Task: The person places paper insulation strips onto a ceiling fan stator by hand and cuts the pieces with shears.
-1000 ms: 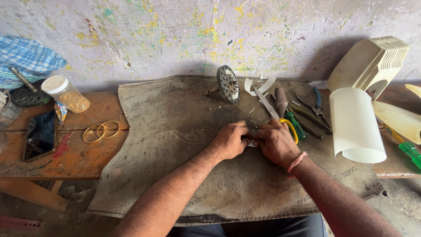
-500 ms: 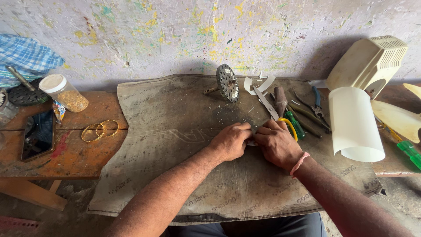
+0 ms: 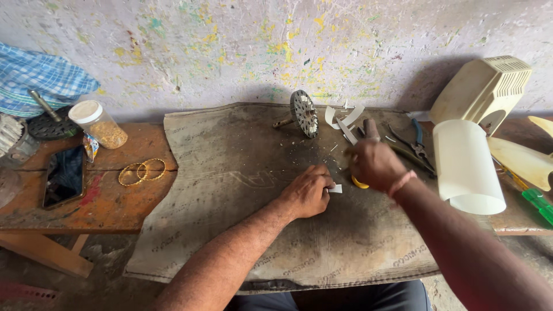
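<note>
Small repair workshop, rough and makeshift. Paint-splattered wall [image 3: 276, 52] stood behind a worn wooden bench [image 3: 86, 196] covered with a stained sack [image 3: 242, 167]. Pliers [image 3: 416, 141], a toothed metal wheel [image 3: 303, 113], fan blades [image 3: 521, 158] and a cream plastic casing [image 3: 481, 89] lay scattered around.

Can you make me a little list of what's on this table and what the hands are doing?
Left hand: the left hand presses a small white piece onto the grey mat.
Right hand: the right hand is raised over a yellow-handled tool; whether it grips it cannot be told.
Behind: a round metal disc, white strips, pliers.
Right side: a white tube, a cream fan casing.
Left side: a jar, gold rings, a phone.
</note>
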